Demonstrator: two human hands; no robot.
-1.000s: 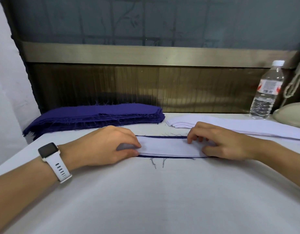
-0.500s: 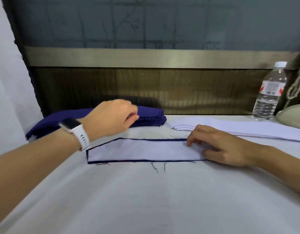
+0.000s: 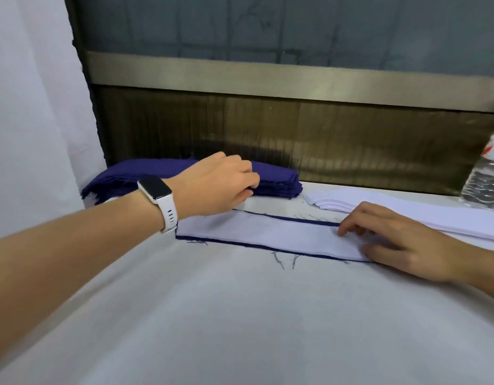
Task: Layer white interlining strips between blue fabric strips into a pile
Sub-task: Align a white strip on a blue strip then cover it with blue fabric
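Observation:
A pile lies in the middle of the table, topped by a white interlining strip (image 3: pixel 268 234) with dark blue fabric edges showing around it. My right hand (image 3: pixel 401 243) rests on the pile's right end, fingers loosely bent and pressing the white strip down. At the back left sits a stack of blue fabric strips (image 3: pixel 276 179). My left hand (image 3: pixel 218 184) reaches over it, and its fingers and thumb pinch the top blue strip at the stack's front edge. A stack of white interlining strips (image 3: pixel 407 215) lies at the back right, behind my right hand.
The white cloth-covered table (image 3: pixel 240 315) stretches wide in front of the pile. A plastic water bottle (image 3: pixel 487 179) stands at the far right edge. A brown panel and a dark window close off the back. A white watch (image 3: pixel 158 198) is on my left wrist.
My left hand has lifted off the pile's left end and moved back to the blue stack, where it now pinches the front edge. My right hand stays on the pile.

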